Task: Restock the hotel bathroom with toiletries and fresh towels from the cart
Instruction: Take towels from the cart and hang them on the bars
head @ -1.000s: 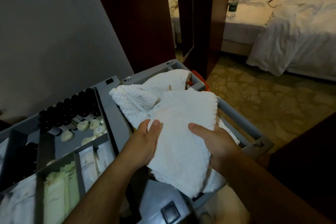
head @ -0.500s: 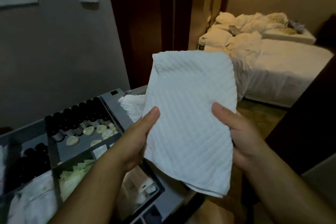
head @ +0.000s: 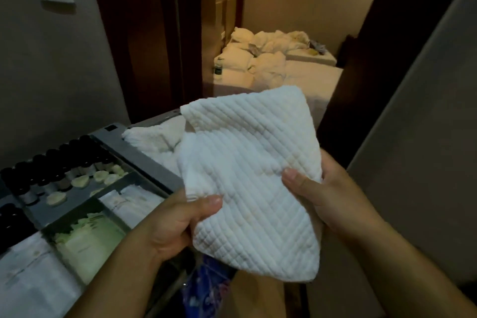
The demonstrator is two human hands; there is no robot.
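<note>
Towel [head: 247, 175] is up, clear of the cart [head: 139, 152] and pinched from both sides. The left hand [head: 175, 224] clamps its thumb on the lower left edge, the right hand [head: 333, 196] on the right edge, fingers curled behind. The cloth rises away from the thumbs, long axis near upright, both hands equally close. Half a second ago it hung flat; now it's bunched and twisted, and the cart sits further left of the hands.
</note>
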